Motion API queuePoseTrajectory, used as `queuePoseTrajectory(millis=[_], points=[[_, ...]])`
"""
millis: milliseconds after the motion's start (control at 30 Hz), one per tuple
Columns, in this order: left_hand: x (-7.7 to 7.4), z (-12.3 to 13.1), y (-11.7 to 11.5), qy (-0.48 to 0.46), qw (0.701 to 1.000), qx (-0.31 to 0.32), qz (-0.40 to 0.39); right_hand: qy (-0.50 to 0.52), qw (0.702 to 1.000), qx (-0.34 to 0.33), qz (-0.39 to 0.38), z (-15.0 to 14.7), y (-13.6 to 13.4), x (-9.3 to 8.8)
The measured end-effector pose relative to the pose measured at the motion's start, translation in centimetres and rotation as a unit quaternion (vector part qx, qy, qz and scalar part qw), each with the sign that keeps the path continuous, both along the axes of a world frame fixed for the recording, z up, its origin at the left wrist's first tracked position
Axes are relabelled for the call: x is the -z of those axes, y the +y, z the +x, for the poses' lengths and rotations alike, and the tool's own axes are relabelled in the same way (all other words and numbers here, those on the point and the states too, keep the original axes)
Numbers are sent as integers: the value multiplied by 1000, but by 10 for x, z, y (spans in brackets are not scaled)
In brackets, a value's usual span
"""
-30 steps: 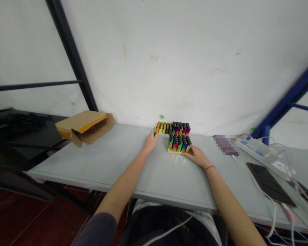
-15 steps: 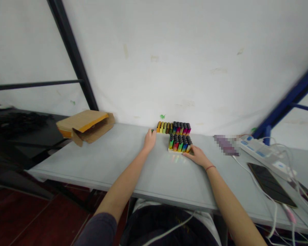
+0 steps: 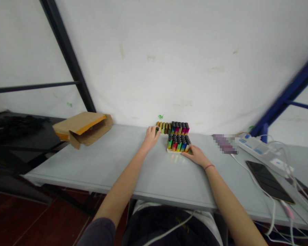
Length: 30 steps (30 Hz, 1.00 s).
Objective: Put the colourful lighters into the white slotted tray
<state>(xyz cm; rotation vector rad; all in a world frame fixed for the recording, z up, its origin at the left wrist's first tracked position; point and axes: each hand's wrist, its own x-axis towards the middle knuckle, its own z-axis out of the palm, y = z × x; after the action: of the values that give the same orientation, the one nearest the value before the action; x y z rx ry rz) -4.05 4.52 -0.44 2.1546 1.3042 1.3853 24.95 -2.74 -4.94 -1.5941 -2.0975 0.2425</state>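
Note:
My left hand (image 3: 150,137) is closed round a lighter (image 3: 157,128), of which only the dark top shows between thumb and fingers. Right beside it, against the wall, stand rows of lighters with yellowish tops (image 3: 165,126). A block of black-topped lighters (image 3: 180,127) in dark, yellow and pink adjoins them. In front is a white tray (image 3: 174,151) packed with upright multicoloured lighters (image 3: 179,143). My right hand (image 3: 196,155) grips this tray's right front corner, thumb along the front and fingers at the side, partly hidden.
An open cardboard box (image 3: 83,128) lies on its side at the left of the grey table (image 3: 113,160). At the right are a power strip (image 3: 264,153), a dark phone (image 3: 269,181), a pixelated device (image 3: 224,143) and white cables (image 3: 251,174). The wall closes off the back.
My left hand has moved slightly forward and turned, bringing the lighter's dark top close to the yellowish-topped rows. My right hand stays at the tray. The whole view has shifted a little.

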Motion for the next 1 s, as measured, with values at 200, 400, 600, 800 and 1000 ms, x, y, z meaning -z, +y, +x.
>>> queuePoseTrajectory(millis=[200, 400, 600, 800, 1000], points=[[-12, -12, -4, -19, 979, 177, -98, -2, 1000, 3, 7, 0, 0, 1], [-11, -3, -13, -61, 938, 292, -178, 8, 1000, 2, 10, -1, 0, 1], [-5, 10, -20, -14, 946, 285, -153, 10, 1000, 3, 12, -2, 0, 1], [-5, 12, -23, 34, 959, 261, -106, 16, 1000, 2, 8, -3, -1, -1], [-5, 19, -29, 70, 965, 241, -82, 25, 1000, -3, 7, -4, -3, -3]])
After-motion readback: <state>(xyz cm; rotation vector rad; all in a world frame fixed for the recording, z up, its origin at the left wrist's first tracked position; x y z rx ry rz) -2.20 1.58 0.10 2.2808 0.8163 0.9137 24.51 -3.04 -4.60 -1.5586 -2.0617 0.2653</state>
